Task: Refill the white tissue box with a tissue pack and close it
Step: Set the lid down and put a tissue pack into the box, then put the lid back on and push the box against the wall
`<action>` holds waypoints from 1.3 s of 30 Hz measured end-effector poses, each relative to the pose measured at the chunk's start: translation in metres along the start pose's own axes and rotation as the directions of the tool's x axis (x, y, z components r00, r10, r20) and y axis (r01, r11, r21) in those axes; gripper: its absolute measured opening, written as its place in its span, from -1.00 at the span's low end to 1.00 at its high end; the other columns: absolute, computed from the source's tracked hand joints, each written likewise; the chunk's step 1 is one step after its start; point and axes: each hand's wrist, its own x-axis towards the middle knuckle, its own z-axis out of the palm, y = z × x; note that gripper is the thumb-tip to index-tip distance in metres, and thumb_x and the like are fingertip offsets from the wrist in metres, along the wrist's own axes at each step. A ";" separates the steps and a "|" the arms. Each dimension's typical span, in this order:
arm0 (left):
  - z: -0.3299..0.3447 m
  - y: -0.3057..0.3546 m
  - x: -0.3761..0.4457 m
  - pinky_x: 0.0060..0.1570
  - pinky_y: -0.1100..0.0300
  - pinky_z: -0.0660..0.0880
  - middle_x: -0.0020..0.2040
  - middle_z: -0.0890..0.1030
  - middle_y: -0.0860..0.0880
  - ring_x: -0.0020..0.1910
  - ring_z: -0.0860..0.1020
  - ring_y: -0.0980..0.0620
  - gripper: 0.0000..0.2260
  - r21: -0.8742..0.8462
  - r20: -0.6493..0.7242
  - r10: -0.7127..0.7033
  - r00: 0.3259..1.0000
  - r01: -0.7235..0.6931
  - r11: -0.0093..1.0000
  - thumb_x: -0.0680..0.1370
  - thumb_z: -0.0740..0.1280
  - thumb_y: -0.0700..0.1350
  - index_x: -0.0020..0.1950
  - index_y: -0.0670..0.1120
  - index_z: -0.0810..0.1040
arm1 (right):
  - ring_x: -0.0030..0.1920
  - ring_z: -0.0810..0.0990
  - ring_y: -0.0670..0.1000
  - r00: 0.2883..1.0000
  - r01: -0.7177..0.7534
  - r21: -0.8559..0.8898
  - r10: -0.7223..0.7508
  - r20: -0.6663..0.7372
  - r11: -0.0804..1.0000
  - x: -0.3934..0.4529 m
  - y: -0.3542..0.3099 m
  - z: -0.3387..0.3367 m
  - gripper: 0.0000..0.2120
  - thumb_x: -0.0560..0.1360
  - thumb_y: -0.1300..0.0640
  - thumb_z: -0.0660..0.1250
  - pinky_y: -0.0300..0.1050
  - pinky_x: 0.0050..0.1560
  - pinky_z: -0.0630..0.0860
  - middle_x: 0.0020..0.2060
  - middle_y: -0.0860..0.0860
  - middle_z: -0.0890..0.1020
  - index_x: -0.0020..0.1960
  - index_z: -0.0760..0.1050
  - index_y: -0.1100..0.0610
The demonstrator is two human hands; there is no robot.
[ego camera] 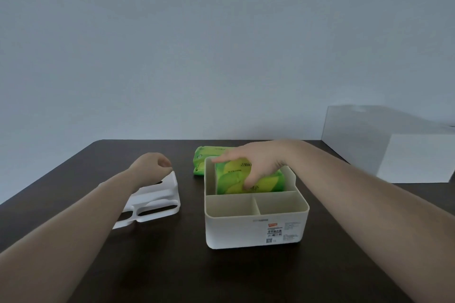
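The white tissue box (256, 219) stands open on the dark table (172, 265), toward the right of centre and nearer the front edge than the far edge. Its interior is divided: one long compartment runs along the far side, and two smaller compartments lie side by side along the near side. A printed label is fixed to the near wall.

A green tissue pack (248, 179) sits in the long far compartment, tilted, with its upper face above the rim. The right hand (256, 162) rests on top of this pack with the fingers spread and extended, the thumb against the near face of the pack; the grip is a loose, open-handed clasp.

A second green tissue pack (204, 160) lies flat on the table just behind the far left corner of the box, close to the far edge.

The white lid (155, 202) lies on the table to the left of the box, apart from it. The left hand (150, 167) is curled into a loose fist at the far end of the lid; whether it grips the lid cannot be determined.

A white carton (394, 145) stands at the far right corner.
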 end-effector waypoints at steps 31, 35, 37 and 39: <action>-0.050 -0.143 -0.051 0.35 -0.06 0.34 0.35 0.47 -0.25 0.34 0.45 -0.20 -0.52 -0.362 0.056 -0.389 0.920 0.382 0.851 0.56 0.22 0.06 0.32 -0.27 0.46 | -0.17 0.45 0.08 0.922 -0.365 0.289 0.387 -0.020 0.885 0.134 -0.148 0.043 -0.64 0.56 0.23 0.15 -0.15 -0.31 0.36 -0.01 0.13 0.44 0.33 0.42 0.30; -0.047 -0.142 -0.047 0.30 -0.09 0.46 0.15 0.59 -0.18 0.13 0.58 -0.12 -0.65 -0.607 0.137 -0.376 0.917 0.377 0.700 0.53 0.28 -0.08 0.20 -0.28 0.52 | -0.02 0.45 0.13 0.909 -0.386 0.374 0.416 0.001 0.843 0.140 -0.146 0.043 -0.63 0.58 0.22 0.18 -0.07 -0.01 0.47 0.09 0.16 0.47 0.36 0.39 0.30; -0.045 -0.141 -0.046 0.30 -0.13 0.46 0.18 0.59 -0.20 0.20 0.57 -0.18 -0.62 -0.619 0.131 -0.394 0.910 0.386 0.684 0.50 0.30 -0.07 0.23 -0.28 0.51 | -0.02 0.45 0.13 0.911 -0.375 0.428 0.412 0.007 0.822 0.139 -0.147 0.043 -0.68 0.58 0.23 0.18 -0.08 -0.02 0.51 0.05 0.16 0.43 0.31 0.41 0.28; -0.045 -0.135 -0.048 0.27 -0.11 0.48 0.13 0.61 -0.19 0.15 0.58 -0.17 -0.60 -0.637 0.118 -0.404 0.907 0.382 0.670 0.47 0.33 -0.07 0.22 -0.28 0.52 | -0.07 0.43 0.14 0.913 -0.359 0.442 0.408 -0.017 0.822 0.136 -0.148 0.042 -0.84 0.57 0.24 0.19 -0.16 -0.27 0.43 -0.01 0.15 0.42 0.14 0.42 0.22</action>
